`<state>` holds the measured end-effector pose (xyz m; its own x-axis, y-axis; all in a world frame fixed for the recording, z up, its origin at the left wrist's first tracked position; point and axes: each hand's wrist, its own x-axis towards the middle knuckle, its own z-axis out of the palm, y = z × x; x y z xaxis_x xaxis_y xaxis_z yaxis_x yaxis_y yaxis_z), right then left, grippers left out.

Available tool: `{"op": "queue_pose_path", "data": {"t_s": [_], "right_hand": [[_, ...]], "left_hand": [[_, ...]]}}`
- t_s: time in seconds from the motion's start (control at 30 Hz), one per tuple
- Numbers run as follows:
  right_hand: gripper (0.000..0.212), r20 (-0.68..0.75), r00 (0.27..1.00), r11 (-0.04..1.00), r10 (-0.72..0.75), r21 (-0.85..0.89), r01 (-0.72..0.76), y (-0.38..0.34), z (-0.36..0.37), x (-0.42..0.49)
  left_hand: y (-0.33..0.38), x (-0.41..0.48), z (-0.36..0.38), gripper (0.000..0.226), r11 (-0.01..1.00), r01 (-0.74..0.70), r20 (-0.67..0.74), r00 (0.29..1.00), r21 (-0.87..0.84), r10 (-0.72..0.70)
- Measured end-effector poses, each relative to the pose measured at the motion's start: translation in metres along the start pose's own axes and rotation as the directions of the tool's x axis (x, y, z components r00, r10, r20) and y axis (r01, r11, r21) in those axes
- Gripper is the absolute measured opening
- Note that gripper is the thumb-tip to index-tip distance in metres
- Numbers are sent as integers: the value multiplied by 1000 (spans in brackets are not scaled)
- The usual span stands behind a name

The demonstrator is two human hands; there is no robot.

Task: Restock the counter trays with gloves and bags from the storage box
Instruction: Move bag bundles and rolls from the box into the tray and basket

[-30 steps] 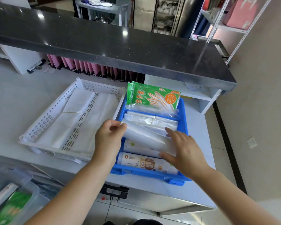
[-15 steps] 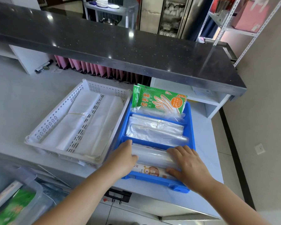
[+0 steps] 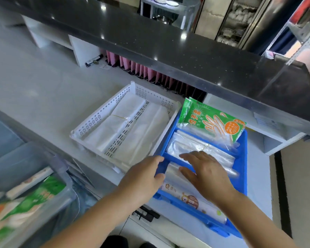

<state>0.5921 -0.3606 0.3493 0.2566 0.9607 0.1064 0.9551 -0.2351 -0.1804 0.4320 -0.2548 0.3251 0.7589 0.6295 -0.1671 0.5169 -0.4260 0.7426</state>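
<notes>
We see a blue tray [image 3: 243, 158] on the bench [image 3: 43, 97], with green glove packs [image 3: 213, 120] standing in its far compartment. The left hand [image 3: 143, 178] has its grip clamped on the tray's left wall, likely to steady it. The right hand [image 3: 206, 172], grip apart and fingers flat, rests on a roll of clear bags [image 3: 174, 170] in the near compartment, seemingly seating it. The storage box [image 3: 61, 167] sits low at left.
</notes>
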Motion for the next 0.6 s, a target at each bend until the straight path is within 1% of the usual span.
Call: {"op": "queue_pose_path", "data": {"t_s": [0.1,0.2,0.33,0.5,0.6], "right_hand": [[28,-1,998,997,-70,-13,70,-31,2,30],[26,-3,988,988,-152,-5,152,-73,7,55],[23,7,958,958,-286,-35,286,-146,20,87],[21,63,912,913,-405,-22,407,-252,55,120],[21,119,876,882,-468,4,471,-314,89,136]], "left_hand": [[-25,-17,-39,36,987,-41,-196,978,158,72],[-55,-37,-84,35,966,33,-309,950,256,50],[-104,-72,-140,20,913,155,-428,904,377,23],[-194,-127,-202,18,849,384,-516,841,364,-159],[-261,-163,-233,18,820,499,-544,787,282,-292]]}}
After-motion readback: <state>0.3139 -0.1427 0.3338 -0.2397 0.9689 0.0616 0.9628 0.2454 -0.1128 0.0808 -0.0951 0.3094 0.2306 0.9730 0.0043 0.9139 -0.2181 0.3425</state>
